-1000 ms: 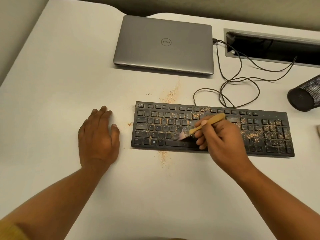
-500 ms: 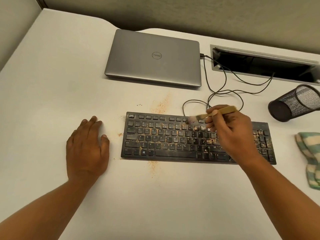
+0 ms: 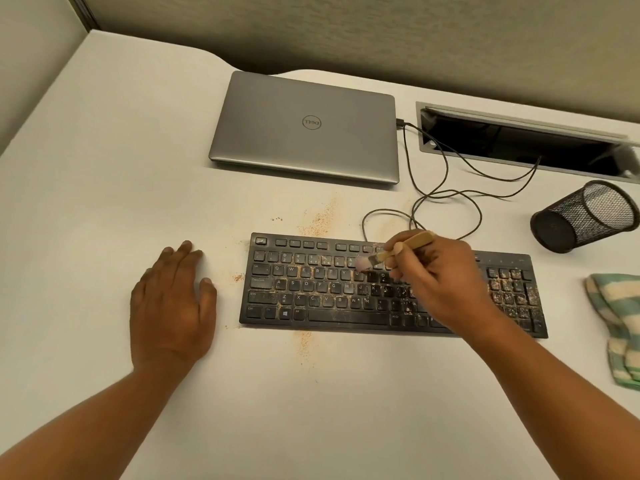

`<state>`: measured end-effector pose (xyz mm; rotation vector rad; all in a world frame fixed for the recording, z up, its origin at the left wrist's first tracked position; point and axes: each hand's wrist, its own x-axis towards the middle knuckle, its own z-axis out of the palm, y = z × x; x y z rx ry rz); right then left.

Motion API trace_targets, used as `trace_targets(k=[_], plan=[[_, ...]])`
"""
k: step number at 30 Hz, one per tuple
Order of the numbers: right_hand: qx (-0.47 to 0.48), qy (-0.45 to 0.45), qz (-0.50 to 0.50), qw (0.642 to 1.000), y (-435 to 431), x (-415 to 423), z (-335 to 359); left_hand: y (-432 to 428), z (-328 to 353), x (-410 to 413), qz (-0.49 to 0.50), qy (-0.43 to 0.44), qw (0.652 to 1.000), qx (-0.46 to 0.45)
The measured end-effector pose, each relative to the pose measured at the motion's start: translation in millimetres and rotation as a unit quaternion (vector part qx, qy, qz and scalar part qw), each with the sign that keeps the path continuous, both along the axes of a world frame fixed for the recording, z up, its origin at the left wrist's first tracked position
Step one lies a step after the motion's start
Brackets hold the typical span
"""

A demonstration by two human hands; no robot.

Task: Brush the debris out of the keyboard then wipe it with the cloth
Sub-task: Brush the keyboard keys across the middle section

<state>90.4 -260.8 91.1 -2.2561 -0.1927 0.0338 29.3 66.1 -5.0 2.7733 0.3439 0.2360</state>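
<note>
A black keyboard (image 3: pixel 311 292) lies on the white desk, speckled with tan debris, thickest on its right keys. My right hand (image 3: pixel 440 282) grips a small wooden-handled brush (image 3: pixel 407 249) over the keyboard's middle; the pale bristles touch the number row near its centre. My left hand (image 3: pixel 173 303) rests flat on the desk just left of the keyboard, holding nothing. A green and cream striped cloth (image 3: pixel 616 327) lies crumpled at the right edge, apart from the keyboard.
A shut grey laptop (image 3: pixel 304 129) sits behind the keyboard, its black cables (image 3: pixel 446 192) looping toward a desk cable slot (image 3: pixel 519 143). A black mesh pen cup (image 3: pixel 585 216) lies tipped at the right. Swept debris (image 3: pixel 320 220) streaks the desk above and below the keyboard.
The brush swept from the keyboard's lower rows up to its top edge, then came back down to the number row. The view shifted, bringing the cloth into sight. My left hand stayed put.
</note>
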Motion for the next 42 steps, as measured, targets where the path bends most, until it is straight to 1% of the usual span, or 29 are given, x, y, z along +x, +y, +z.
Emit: trace_targets(k=[2, 4, 5, 6, 8, 9, 10, 11, 12, 13, 14, 16, 19, 21, 23, 25, 27, 29, 31, 33, 35, 38, 40, 42], plan=[[-0.045, -0.033, -0.009, 0.998, -1, 1, -1, 0, -1, 1, -0.002, 0.001, 1.000, 0.001], [0.007, -0.038, -0.034, 0.999, -2, 2, 0, 0, -1, 1, -0.002, 0.003, 1.000, 0.003], [0.026, -0.024, -0.030, 0.999, -1, 2, 1, 0, -1, 1, -0.001, 0.005, 1.000, 0.004], [0.026, -0.006, -0.016, 1.000, 1, 1, 1, 1, -1, 1, 0.000, 0.005, 1.000, 0.004], [-0.027, -0.002, -0.010, 1.000, 1, 0, -1, 1, -1, 0, 0.001, 0.005, 1.000, 0.004], [-0.047, -0.017, -0.029, 0.998, -1, 0, 0, 1, -1, 0, 0.001, 0.004, 1.000, 0.002], [-0.041, -0.031, -0.055, 0.997, -4, 2, 1, 0, -1, 0, 0.001, 0.002, 1.000, 0.000], [-0.013, -0.031, -0.071, 0.997, -8, 3, 1, 0, 0, 0, 0.001, 0.002, 1.000, -0.002], [0.013, -0.017, -0.074, 0.997, -11, 4, 2, 0, 0, 0, 0.002, 0.002, 1.000, -0.003], [0.020, 0.003, -0.065, 0.998, -12, 3, 2, 0, 0, 0, 0.002, 0.002, 1.000, -0.003], [0.002, 0.006, -0.054, 0.999, -13, 2, 2, 0, 0, 0, 0.002, 0.001, 1.000, -0.003], [-0.027, -0.025, -0.060, 0.998, -18, 1, 1, 0, 0, 0, -0.001, 0.001, 1.000, -0.003], [0.018, -0.043, -0.069, 0.997, -23, 2, 4, 0, 0, 0, 0.000, 0.004, 1.000, 0.000], [-0.007, -0.024, -0.040, 0.999, -22, 2, 3, 1, 0, 0, 0.000, 0.007, 1.000, 0.000], [-0.038, -0.041, -0.034, 0.998, -22, 0, 2, 1, 0, 0, 0.001, 0.007, 1.000, 0.001], [-0.012, -0.063, -0.067, 0.996, -26, 1, 2, 0, 0, 0, 0.000, 0.004, 1.000, 0.002], [0.015, -0.048, -0.065, 0.997, -28, 3, 1, 1, -1, 0, -0.001, 0.001, 1.000, 0.003], [-0.004, -0.026, -0.045, 0.999, -29, 4, -1, 1, -2, 0, -0.001, 0.000, 1.000, 0.002], [-0.037, -0.046, -0.050, 0.997, -28, 4, -1, 1, -2, 0, 0.001, -0.001, 1.000, 0.002], [-0.007, -0.066, -0.075, 0.995, -29, 6, 1, 1, -2, 0, 0.002, -0.001, 1.000, 0.003], [0.017, -0.050, -0.074, 0.996, -30, 7, 0, 1, -2, 0, 0.001, -0.002, 1.000, 0.004], [-0.028, -0.052, -0.064, 0.996, -30, 8, -4, 1, -2, 0, 0.000, -0.005, 1.000, 0.004], [-0.012, -0.063, -0.093, 0.994, -30, 8, -3, 1, -2, 0, 0.000, -0.007, 1.000, 0.004], [-0.006, -0.068, -0.100, 0.993, -30, 9, -2, 0, -1, 0, 0.002, -0.007, 1.000, 0.000]])
